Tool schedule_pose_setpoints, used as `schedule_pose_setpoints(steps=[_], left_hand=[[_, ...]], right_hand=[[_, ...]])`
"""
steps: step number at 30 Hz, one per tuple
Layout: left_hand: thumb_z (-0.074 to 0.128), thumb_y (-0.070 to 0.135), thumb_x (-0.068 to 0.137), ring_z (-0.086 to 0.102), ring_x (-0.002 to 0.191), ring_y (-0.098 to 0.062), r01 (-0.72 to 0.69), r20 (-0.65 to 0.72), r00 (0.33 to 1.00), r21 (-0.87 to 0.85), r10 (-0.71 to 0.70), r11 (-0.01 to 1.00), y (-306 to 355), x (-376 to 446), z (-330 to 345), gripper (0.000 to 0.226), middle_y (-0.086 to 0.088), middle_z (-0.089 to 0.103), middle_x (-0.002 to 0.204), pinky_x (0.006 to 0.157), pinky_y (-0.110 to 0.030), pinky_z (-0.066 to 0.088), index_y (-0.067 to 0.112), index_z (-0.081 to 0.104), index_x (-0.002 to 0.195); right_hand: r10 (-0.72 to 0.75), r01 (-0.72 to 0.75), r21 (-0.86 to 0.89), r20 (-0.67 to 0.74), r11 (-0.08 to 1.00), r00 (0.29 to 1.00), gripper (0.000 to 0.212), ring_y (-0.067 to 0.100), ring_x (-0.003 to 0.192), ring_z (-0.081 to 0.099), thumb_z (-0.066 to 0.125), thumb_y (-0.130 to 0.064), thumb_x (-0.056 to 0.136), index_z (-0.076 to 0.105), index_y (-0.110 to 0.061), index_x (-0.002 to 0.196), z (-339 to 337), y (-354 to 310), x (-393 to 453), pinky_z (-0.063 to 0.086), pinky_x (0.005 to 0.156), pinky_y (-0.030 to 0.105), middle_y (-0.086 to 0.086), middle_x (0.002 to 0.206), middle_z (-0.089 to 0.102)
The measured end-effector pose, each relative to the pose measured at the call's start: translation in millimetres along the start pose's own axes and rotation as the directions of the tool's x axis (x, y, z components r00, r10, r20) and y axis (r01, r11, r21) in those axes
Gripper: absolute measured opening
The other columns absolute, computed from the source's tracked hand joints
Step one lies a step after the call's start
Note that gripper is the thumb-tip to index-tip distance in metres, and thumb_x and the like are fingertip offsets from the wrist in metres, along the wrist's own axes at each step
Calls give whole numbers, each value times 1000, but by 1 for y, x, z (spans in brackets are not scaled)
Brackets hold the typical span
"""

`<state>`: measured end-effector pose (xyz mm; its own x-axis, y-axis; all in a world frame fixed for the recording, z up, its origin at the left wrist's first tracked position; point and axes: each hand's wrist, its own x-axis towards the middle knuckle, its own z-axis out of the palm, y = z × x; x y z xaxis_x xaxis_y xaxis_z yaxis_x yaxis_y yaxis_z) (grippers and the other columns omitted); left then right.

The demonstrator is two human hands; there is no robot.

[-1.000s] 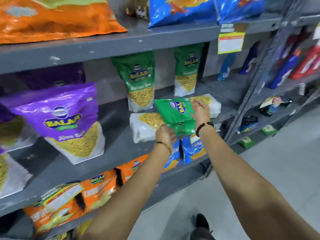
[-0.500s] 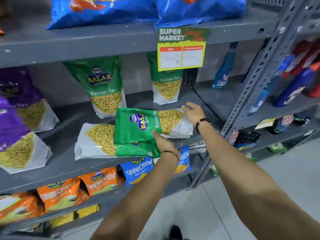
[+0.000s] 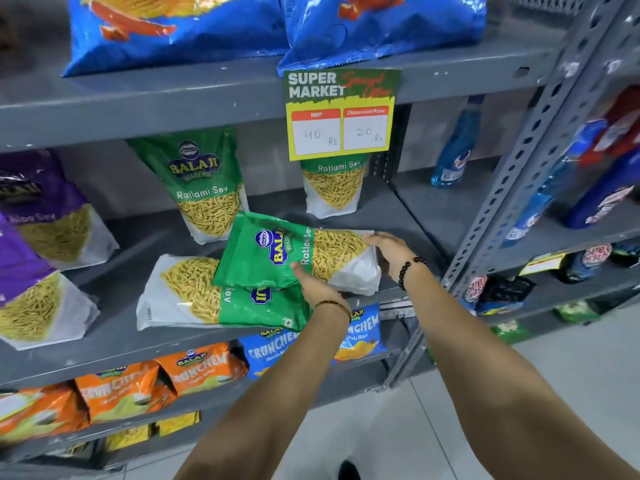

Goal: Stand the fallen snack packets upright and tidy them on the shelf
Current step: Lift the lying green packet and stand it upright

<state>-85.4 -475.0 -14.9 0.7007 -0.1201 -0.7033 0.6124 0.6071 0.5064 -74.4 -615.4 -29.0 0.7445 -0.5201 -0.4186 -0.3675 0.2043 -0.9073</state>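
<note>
A green Ratlami Sev packet (image 3: pixel 277 251) lies sideways on the grey middle shelf (image 3: pixel 117 337), its green top end raised and overlapping a second fallen green packet (image 3: pixel 207 292) that lies flat nearer the shelf's front. My left hand (image 3: pixel 318 289) grips the raised packet's lower edge, thumb on its face. My right hand (image 3: pixel 388 251) holds its white bottom end. Behind them two matching green packets stand upright, one on the left (image 3: pixel 204 188) and one under the price tag (image 3: pixel 334 188).
Purple Aloo Sev packets (image 3: pixel 45 258) stand at the left of the same shelf. A Super Market price tag (image 3: pixel 341 112) hangs from the shelf above, which carries blue bags (image 3: pixel 173 26). Orange and blue Crunchem packets (image 3: pixel 201 372) fill the lower shelf. A perforated upright post (image 3: pixel 519 168) separates bottles at right.
The view has swung right and come closer. The packet in my hands has tilted, its green end lifted higher off the packet beneath. Both hands stay on it.
</note>
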Motion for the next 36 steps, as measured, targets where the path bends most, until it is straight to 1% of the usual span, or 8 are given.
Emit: schedule_pose_setpoints(steps=[2, 5, 10, 13, 16, 22, 30, 36], left_hand=[[35, 73, 77, 36, 136, -26, -16, 20, 1000, -1, 16, 1000, 0, 4, 0, 86, -5, 35, 152, 116, -46, 26, 21, 29, 144], [37, 70, 79, 37, 136, -27, -71, 52, 996, -5, 71, 997, 7, 10, 2, 86, -9, 34, 152, 115, -44, 27, 17, 26, 145], [36, 64, 83, 59, 109, -27, -102, 320, 939, -99, 129, 990, 31, 13, 3, 59, -7, 62, 119, 89, -39, 49, 22, 56, 120], [40, 62, 81, 63, 100, -26, -135, 363, 923, -12, 130, 991, 50, 20, -6, 48, -5, 68, 102, 90, -37, 50, 25, 66, 98], [48, 59, 79, 69, 90, -25, -186, 347, 928, 123, 133, 975, 66, 20, -17, 39, -4, 73, 96, 86, -39, 53, 28, 70, 89], [51, 51, 82, 74, 68, -23, -248, 422, 901, 300, 105, 921, 82, 1, -26, 36, -3, 78, 79, 57, -30, 58, 25, 77, 77], [55, 38, 85, 73, 71, -17, -373, 598, 798, 391, 75, 842, 117, -27, -31, 19, 1, 77, 80, 62, -28, 59, 23, 67, 89], [55, 40, 84, 73, 81, -18, -390, 671, 742, 410, 17, 824, 118, -34, -35, 21, 1, 78, 90, 66, -31, 61, 26, 69, 91]], right_hand=[[39, -44, 97, 51, 994, 998, 4, 20, 74, 64, 67, -20, 76, 65, -18, 78, -9, 2, -10, 53, 64, 29, 1, 75, 70], [59, -86, 207, 136, 974, 989, 5, 14, 55, 61, 61, -19, 77, 64, -18, 73, -23, 5, -24, 51, 51, 23, -6, 51, 66], [6, -55, 252, 191, 966, 982, 17, 20, 72, 63, 68, -35, 76, 66, -18, 73, -39, 8, -36, 57, 58, 29, 2, 71, 64], [36, -46, 38, 237, 998, 971, 55, 19, 68, 68, 73, -61, 56, 66, -13, 83, -43, 1, -41, 57, 61, 30, 2, 68, 67], [21, 14, -127, 275, 992, 961, 67, 16, 67, 64, 72, -71, 42, 67, -15, 77, -36, -12, -45, 55, 62, 27, 1, 70, 66], [-82, 48, 73, 591, 996, 803, 47, 13, 99, 66, 53, -49, 79, 60, -23, 117, -7, -23, -54, 56, 76, 29, -5, 108, 72], [-164, 45, 187, 693, 981, 702, 64, 6, 62, 70, 94, -36, 20, 75, -18, 78, -15, -34, -58, 58, 59, 20, -5, 70, 76], [-200, 57, 210, 759, 976, 620, 58, 6, 67, 71, 93, -32, 19, 78, -23, 74, -21, -41, -65, 59, 62, 21, -7, 72, 77]])
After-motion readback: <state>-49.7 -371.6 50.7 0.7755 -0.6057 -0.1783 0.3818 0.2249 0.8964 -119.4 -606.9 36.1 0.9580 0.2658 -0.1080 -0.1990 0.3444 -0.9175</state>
